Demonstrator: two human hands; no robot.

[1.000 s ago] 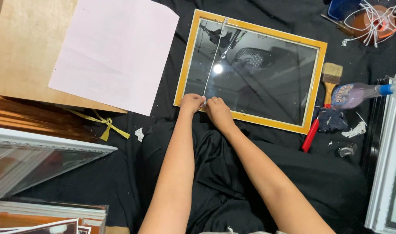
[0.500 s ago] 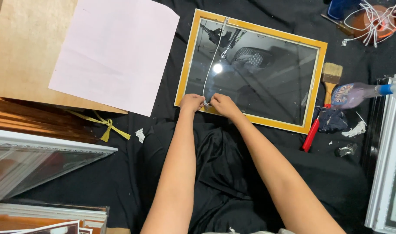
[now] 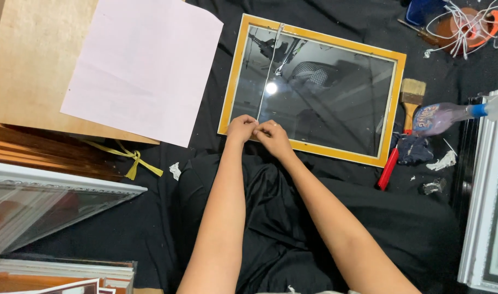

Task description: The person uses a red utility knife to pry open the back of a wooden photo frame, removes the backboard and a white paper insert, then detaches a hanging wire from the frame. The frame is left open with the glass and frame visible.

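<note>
A yellow picture frame (image 3: 393,106) with a reflective glass pane lies on black cloth. A thin white string (image 3: 269,66) runs across the glass from the frame's top edge down to its bottom edge. My left hand (image 3: 241,128) and my right hand (image 3: 273,136) meet at the frame's lower left edge, both pinching the lower end of the string with fingers closed.
A pale pink paper sheet (image 3: 145,65) lies on a wooden board (image 3: 25,71) at left. A paintbrush (image 3: 410,98), spray bottle (image 3: 450,115), red-handled tool (image 3: 387,169) and rag sit right of the frame. Stacked frames (image 3: 47,201) lie lower left, white frames (image 3: 486,201) at right, a string spool (image 3: 467,22) top right.
My hands stay at the frame's lower edge on the string; the fingers have shifted slightly closer together. The view has shifted a little.
</note>
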